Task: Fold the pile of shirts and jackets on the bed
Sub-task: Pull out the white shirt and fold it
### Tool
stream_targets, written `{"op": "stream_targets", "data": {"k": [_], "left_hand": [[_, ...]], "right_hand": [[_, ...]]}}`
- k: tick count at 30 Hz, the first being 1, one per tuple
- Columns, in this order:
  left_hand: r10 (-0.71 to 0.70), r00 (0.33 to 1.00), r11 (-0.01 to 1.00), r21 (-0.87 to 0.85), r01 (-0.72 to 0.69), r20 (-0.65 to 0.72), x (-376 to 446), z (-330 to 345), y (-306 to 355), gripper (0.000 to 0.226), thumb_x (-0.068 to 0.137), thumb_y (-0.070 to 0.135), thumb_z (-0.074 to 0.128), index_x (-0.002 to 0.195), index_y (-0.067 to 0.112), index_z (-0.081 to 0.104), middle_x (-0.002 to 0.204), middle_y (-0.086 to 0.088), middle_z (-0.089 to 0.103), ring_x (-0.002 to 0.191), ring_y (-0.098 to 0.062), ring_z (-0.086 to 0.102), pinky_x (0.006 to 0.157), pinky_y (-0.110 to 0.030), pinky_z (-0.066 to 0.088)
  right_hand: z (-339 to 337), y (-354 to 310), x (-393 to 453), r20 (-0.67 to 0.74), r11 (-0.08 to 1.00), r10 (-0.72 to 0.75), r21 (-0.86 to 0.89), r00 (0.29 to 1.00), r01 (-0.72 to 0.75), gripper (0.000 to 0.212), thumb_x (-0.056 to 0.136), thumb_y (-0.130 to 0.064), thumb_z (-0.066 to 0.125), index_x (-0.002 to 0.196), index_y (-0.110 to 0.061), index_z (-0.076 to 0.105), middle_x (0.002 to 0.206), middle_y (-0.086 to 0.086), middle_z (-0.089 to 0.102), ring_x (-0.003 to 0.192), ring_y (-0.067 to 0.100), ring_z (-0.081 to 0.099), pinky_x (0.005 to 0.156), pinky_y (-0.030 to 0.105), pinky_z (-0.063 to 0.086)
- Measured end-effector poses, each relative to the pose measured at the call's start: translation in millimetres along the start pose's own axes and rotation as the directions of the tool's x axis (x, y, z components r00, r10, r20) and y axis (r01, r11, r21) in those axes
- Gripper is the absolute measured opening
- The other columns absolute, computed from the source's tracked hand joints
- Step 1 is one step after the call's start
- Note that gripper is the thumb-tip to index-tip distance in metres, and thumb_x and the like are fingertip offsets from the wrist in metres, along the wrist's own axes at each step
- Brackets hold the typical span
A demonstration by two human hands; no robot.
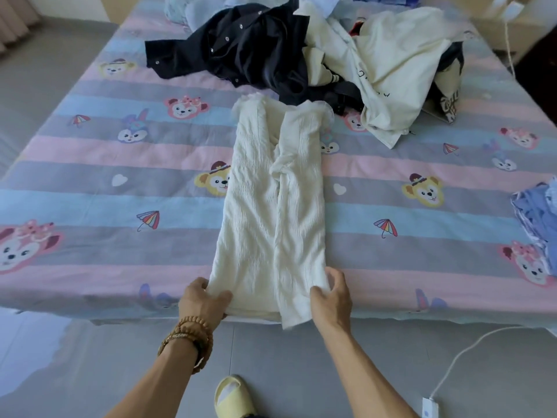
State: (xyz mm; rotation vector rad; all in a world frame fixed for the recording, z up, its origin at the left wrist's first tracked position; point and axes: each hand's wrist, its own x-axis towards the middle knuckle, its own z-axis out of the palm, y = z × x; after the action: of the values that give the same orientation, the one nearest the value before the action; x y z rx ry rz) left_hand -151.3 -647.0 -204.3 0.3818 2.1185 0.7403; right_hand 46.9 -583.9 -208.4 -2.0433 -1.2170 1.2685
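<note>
Head view has our left hand (202,300) and right hand (331,292) pinching the white shirt (271,212) hem corners, so we'd lift evenly and fold toward the collar.

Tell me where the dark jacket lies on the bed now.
In the head view, the dark jacket lies at the far side of the bed, left of the cream garment in the pile.
</note>
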Motion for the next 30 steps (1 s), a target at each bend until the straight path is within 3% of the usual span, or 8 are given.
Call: {"op": "stream_targets", "data": {"k": [3, 5, 10, 13, 17, 23, 27, 30], "left_hand": [[0.062, 0.998, 0.964, -0.259, -0.055, 0.019, -6.0, -11.6, 45.7, 0.066, 0.079, -0.003, 0.067, 0.134, 0.016, 0.036, 0.099, -0.017, 0.057, 0.069, -0.033, 0.066, 0.045, -0.028, 0.056], [0.113, 0.992, 0.951, -0.296, -0.09, 0.06, 5.1, -18.1, 80.4, 0.063, 0.083, -0.004, 0.063, 0.139, 0.014, 0.039, 0.11, -0.024, 0.056, 0.06, -0.03, 0.066, 0.048, -0.028, 0.057], [0.047, 0.926, 0.926, -0.364, 0.1, 0.375, 64.2, -26.4, 162.4, 0.003, 0.086, -0.005, 0.056, 0.085, -0.003, 0.057, 0.085, -0.015, 0.06, 0.078, -0.026, 0.065, 0.057, -0.033, 0.057], [0.106, 0.929, 0.984, 0.099, -0.15, 0.354, 128.3, -13.4, 202.1, 0.006, 0.085, -0.001, 0.059, 0.081, 0.003, 0.057, 0.08, -0.01, 0.062, 0.074, -0.023, 0.064, 0.062, -0.034, 0.058], [0.342, 0.926, 0.699, 0.615, -0.365, 0.161, 194.0, 9.0, 219.4, 0.022, 0.089, 0.031, 0.055, 0.1, 0.014, 0.062, 0.102, -0.011, 0.062, 0.093, -0.03, 0.06, 0.082, -0.038, 0.053], [0.251, 0.936, 0.94, -0.295, -0.174, 0.248, 235.2, 25.6, 220.0, 0.018, 0.095, 0.032, 0.055, 0.097, 0.018, 0.067, 0.099, -0.012, 0.07, 0.091, -0.031, 0.066, 0.084, -0.051, 0.056], [0.146, 0.96, 0.981, -0.159, -0.11, 0.238, 261.1, 39.9, 207.6, 0.034, 0.08, 0.049, 0.058, 0.092, 0.02, 0.07, 0.1, -0.012, 0.072, 0.094, -0.032, 0.068, 0.086, -0.053, 0.055], [0.134, 0.949, 0.939, -0.343, -0.028, 0.287, 256.2, 41.1, 213.4, 0.026, 0.095, 0.036, 0.054, 0.105, 0.017, 0.068, 0.102, -0.009, 0.072, 0.094, -0.027, 0.069, 0.082, -0.045, 0.057]], "right_hand": [[-8.5, -40.6, 10.2, 0.044, 0.987, -0.036, 0.157, 0.998, 0.029, 0.019, 0.084, -0.009, 0.057, 0.068, -0.015, 0.066, 0.066, 0.003, 0.061, 0.064, 0.025, 0.057, 0.053, 0.025, 0.044], [-11.9, -70.1, 28.8, 0.11, 0.951, 0.031, 0.302, 0.993, -0.063, 0.019, 0.084, -0.012, 0.053, 0.075, -0.003, 0.067, 0.072, 0.015, 0.066, 0.066, 0.027, 0.062, 0.054, 0.028, 0.046], [-7.5, -122.5, 98.2, 0.26, 0.983, -0.004, 0.176, 0.966, -0.044, 0.027, 0.073, -0.009, 0.052, 0.099, -0.013, 0.061, 0.098, 0.0, 0.072, 0.082, 0.017, 0.069, 0.067, 0.032, 0.046], [1.5, -142.1, 148.6, 0.079, 0.979, -0.137, -0.141, 0.987, 0.147, 0.008, 0.085, -0.012, 0.06, 0.091, -0.012, 0.065, 0.083, 0.003, 0.068, 0.071, 0.019, 0.063, 0.061, 0.028, 0.046], [24.1, -151.8, 208.2, -0.052, 0.929, -0.268, -0.278, 0.962, 0.244, 0.017, 0.089, -0.015, 0.054, 0.079, -0.004, 0.062, 0.079, 0.013, 0.06, 0.074, 0.03, 0.057, 0.06, 0.031, 0.04], [43.7, -164.6, 252.1, 0.072, 0.9, 0.078, 0.423, 0.994, -0.101, 0.03, 0.085, -0.002, 0.05, 0.084, -0.023, 0.072, 0.081, 0.002, 0.073, 0.077, 0.021, 0.066, 0.071, 0.033, 0.049], [53.5, -156.6, 271.5, 0.174, 0.964, 0.143, 0.199, 0.974, -0.177, 0.033, 0.079, 0.0, 0.048, 0.097, -0.021, 0.066, 0.111, 0.016, 0.068, 0.096, 0.032, 0.065, 0.085, 0.045, 0.053], [44.8, -161.8, 275.3, 0.322, 0.881, 0.106, 0.409, 0.941, -0.239, 0.042, 0.078, 0.005, 0.045, 0.106, -0.014, 0.07, 0.11, 0.017, 0.07, 0.095, 0.029, 0.066, 0.088, 0.043, 0.051]]}}
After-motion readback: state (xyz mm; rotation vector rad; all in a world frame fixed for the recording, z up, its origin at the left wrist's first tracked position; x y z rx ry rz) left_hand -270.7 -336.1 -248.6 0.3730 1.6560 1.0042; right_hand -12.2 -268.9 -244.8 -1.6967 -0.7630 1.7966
